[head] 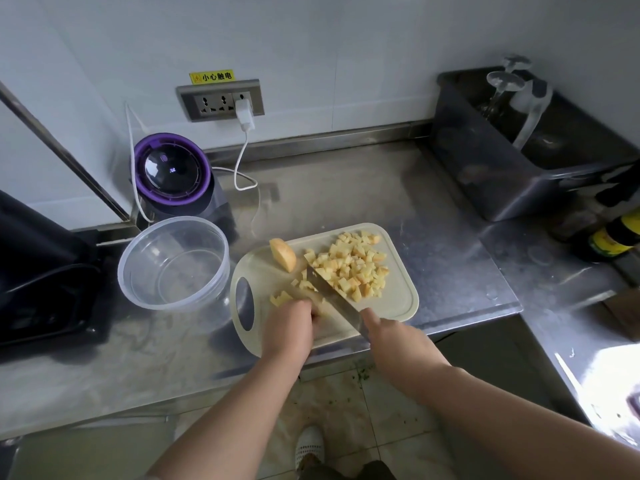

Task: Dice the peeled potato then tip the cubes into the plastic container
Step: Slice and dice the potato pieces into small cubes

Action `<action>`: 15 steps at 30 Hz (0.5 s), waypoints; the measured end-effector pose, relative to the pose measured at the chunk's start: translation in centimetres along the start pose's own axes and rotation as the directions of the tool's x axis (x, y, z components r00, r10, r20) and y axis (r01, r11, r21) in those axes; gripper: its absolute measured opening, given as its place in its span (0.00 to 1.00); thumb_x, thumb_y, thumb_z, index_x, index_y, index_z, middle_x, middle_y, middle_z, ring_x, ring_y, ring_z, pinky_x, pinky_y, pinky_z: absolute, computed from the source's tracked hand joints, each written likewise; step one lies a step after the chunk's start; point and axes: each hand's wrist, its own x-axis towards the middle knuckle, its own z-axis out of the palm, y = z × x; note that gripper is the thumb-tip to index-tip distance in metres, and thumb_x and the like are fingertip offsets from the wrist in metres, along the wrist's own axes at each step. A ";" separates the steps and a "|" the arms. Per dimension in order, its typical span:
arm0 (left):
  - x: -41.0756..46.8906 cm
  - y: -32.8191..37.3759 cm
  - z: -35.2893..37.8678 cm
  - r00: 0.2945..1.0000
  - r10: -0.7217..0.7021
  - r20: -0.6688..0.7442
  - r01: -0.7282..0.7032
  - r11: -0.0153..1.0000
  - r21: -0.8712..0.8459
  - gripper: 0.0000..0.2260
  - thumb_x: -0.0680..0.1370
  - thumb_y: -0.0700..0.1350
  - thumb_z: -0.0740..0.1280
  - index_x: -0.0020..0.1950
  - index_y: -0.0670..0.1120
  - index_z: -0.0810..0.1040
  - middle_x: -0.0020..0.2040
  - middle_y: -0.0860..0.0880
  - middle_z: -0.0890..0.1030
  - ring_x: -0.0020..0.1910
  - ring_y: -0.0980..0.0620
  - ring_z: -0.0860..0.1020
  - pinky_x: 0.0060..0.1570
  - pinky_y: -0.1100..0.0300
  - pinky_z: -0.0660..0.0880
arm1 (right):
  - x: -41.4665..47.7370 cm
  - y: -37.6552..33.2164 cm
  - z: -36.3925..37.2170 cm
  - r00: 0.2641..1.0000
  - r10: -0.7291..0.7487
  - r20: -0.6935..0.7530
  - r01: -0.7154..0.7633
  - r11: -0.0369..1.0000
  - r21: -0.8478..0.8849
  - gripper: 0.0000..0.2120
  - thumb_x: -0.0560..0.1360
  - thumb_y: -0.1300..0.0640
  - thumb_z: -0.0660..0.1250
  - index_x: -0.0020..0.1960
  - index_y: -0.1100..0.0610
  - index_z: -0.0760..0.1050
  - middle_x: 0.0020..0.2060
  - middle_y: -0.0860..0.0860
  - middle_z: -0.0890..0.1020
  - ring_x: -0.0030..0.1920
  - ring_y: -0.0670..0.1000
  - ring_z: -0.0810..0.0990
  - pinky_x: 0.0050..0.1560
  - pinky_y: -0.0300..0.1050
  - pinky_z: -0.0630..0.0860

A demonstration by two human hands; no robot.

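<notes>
Most cubes (349,265) piled; right hand (391,337) grips knife (332,296), left hand (289,329) pins strips; wedge (283,254) uncut, plastic container (173,263) empty.

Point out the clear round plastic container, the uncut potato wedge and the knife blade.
Clear round plastic container (221,237): head view, right rim.
Uncut potato wedge (283,254): head view, cut face.
Knife blade (332,295): head view, mid-blade.
</notes>
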 end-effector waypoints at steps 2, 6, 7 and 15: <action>0.1 0.5 -0.1 0.999 0.040 -0.020 -0.040 0.999 0.002 0.07 0.78 0.48 0.65 0.53 0.52 0.80 0.47 0.52 0.82 0.45 0.51 0.80 0.46 0.55 0.78 | 0.2 0.6 -0.6 0.999 -0.002 -0.033 0.001 1.000 -0.014 0.18 0.76 0.69 0.56 0.61 0.54 0.59 0.35 0.49 0.71 0.30 0.48 0.70 0.28 0.40 0.66; 0.2 -0.5 -1.7 0.991 0.068 -0.119 -0.083 0.989 -0.124 0.09 0.76 0.49 0.68 0.56 0.51 0.78 0.53 0.55 0.79 0.50 0.54 0.79 0.47 0.57 0.76 | 0.0 1.8 -1.0 1.000 -0.010 -0.006 0.010 0.999 -0.035 0.16 0.78 0.67 0.56 0.61 0.52 0.60 0.36 0.49 0.74 0.30 0.49 0.73 0.28 0.41 0.68; 0.3 -1.4 -2.4 0.987 0.064 -0.145 -0.085 0.985 -0.148 0.10 0.76 0.47 0.68 0.57 0.51 0.78 0.55 0.54 0.77 0.52 0.53 0.78 0.49 0.56 0.76 | -0.1 2.1 -1.0 1.000 -0.023 0.010 0.023 0.999 -0.045 0.15 0.78 0.66 0.55 0.61 0.52 0.60 0.36 0.49 0.74 0.30 0.50 0.73 0.27 0.41 0.67; 2.3 -5.3 -5.8 0.919 0.285 0.274 -0.328 0.937 0.124 0.21 0.77 0.39 0.63 0.69 0.53 0.68 0.66 0.54 0.67 0.65 0.51 0.65 0.59 0.54 0.71 | -0.1 2.3 -0.7 0.985 -0.109 0.131 0.127 0.983 -0.135 0.15 0.81 0.62 0.55 0.65 0.50 0.62 0.44 0.52 0.78 0.40 0.51 0.79 0.38 0.47 0.78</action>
